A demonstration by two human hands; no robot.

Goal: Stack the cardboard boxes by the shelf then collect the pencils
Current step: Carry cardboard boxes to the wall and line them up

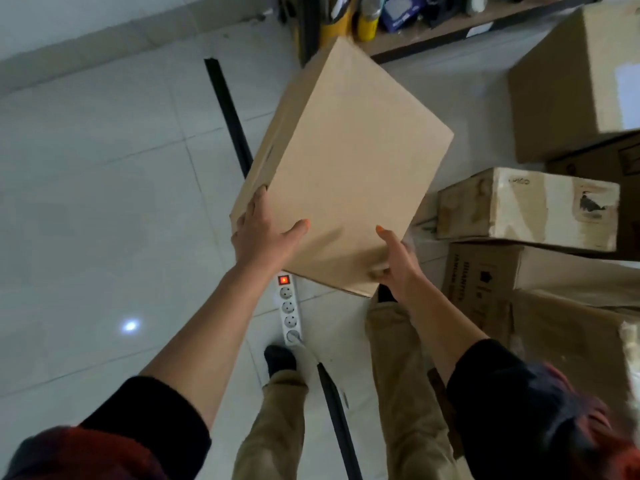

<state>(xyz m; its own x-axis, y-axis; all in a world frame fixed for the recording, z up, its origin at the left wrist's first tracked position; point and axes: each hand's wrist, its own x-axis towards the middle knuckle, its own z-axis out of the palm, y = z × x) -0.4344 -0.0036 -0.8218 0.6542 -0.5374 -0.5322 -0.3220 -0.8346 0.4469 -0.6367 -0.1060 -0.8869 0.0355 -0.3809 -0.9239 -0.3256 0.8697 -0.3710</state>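
A: While the plain cardboard box (pixel 346 168) is carried tilted above the tiled floor (pixel 104 168), where does each grip sit?

B: The left hand (pixel 263 233) clasps the near left corner, thumb on the top face. The right hand (pixel 394 261) closes on the near right corner, fingers wrapped under the edge. Both hold the box, which hangs clear of the floor.

A: What surrounds it?

B: To the right lie a taped box (pixel 526 209) resting on a printed box (pixel 502 275), and a large box (pixel 571 81) farther back. The shelf (pixel 433 36) runs along the top. A power strip (pixel 289 310) lies beneath the carried box.

A: Which step is this?

B: Stacking, judged unfinished; no pencils are visible. The next move likely calls for swinging the box rightward and levelling it over a box that can bear it, while stepping clear of the power strip.
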